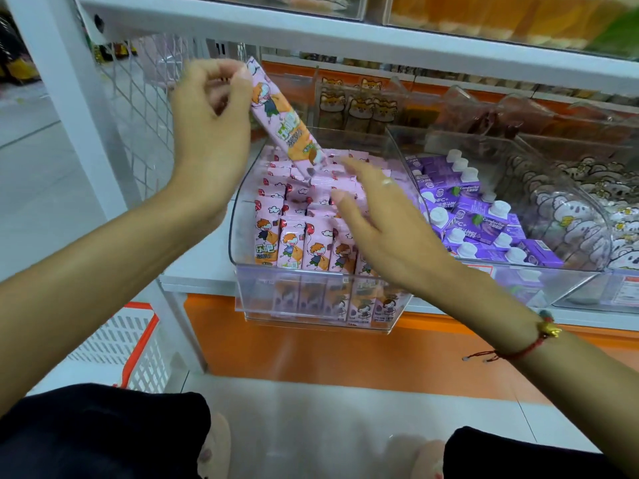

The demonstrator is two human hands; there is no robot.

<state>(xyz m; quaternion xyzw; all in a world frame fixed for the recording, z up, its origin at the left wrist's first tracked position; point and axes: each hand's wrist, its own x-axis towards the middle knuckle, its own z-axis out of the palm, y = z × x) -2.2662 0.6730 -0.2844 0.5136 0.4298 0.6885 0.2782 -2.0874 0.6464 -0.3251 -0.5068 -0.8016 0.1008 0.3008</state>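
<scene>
My left hand point(211, 133) pinches the top end of a long pink snack packet point(283, 115) printed with a cartoon child. The packet slants down, its lower end among the other packets. A clear plastic bin point(311, 305) on the shelf holds several rows of the same pink packets point(297, 243) standing upright. My right hand point(377, 223) lies with straight fingers on the packets at the bin's right side, a ring on one finger.
To the right another clear bin point(553, 281) holds purple juice cartons point(484, 223). Further right are packets with white cartoon figures point(570, 209). A white shelf board point(345, 36) runs overhead. A white basket with orange rim point(131, 344) stands on the floor at lower left.
</scene>
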